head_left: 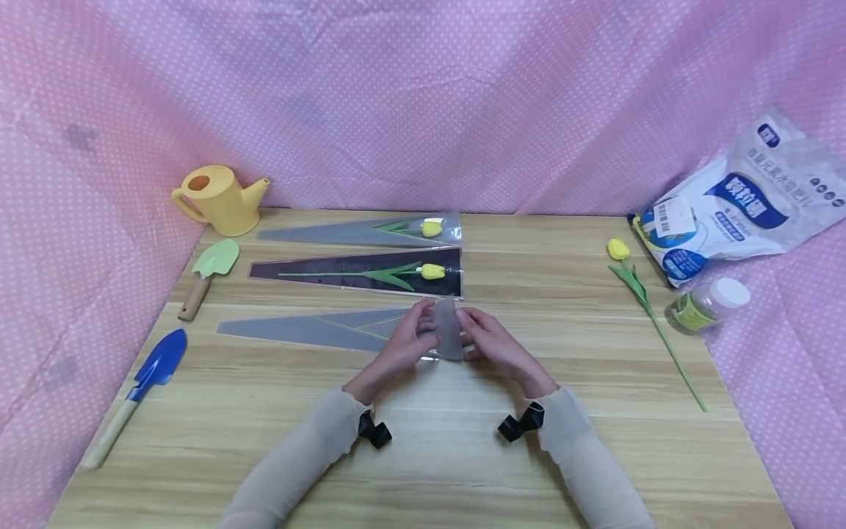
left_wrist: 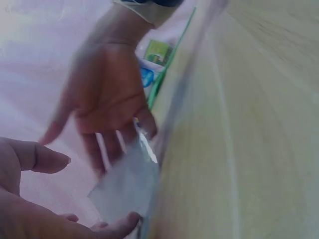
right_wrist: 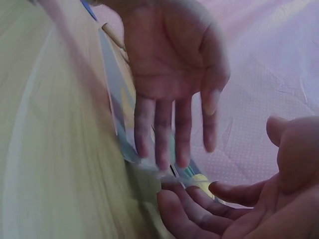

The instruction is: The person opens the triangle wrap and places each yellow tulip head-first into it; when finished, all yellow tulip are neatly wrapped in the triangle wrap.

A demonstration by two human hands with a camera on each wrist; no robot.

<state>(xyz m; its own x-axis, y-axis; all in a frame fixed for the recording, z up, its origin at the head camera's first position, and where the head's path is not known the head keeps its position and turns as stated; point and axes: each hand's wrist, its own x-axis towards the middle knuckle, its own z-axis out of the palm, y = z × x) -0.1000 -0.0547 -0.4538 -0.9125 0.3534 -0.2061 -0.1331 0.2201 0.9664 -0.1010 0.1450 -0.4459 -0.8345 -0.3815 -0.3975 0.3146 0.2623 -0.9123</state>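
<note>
A long tapering grey flower sleeve point(head_left: 291, 329) with thin gold lines lies on the table, its narrow tip to the left. Its wide translucent end point(head_left: 448, 330) stands between the two hands. My left hand point(head_left: 410, 338) touches the sleeve near this end, fingers extended and thumb apart. From the other side, my right hand point(head_left: 496, 342) touches the end's edge with lightly bent fingers, its thumb raised away in the right wrist view. Just beyond lie a dark sleeve point(head_left: 330, 270) and a grey sleeve point(head_left: 317, 233), each with a yellow tulip in it.
At the right lies a loose yellow tulip point(head_left: 641, 294), near a white-capped bottle point(head_left: 707, 305) and a white-and-blue bag point(head_left: 740, 198). On the left are a yellow watering can point(head_left: 228, 202), a green trowel point(head_left: 211, 272) and a blue trowel point(head_left: 158, 364). Pink dotted cloth point(head_left: 423, 103) surrounds the table.
</note>
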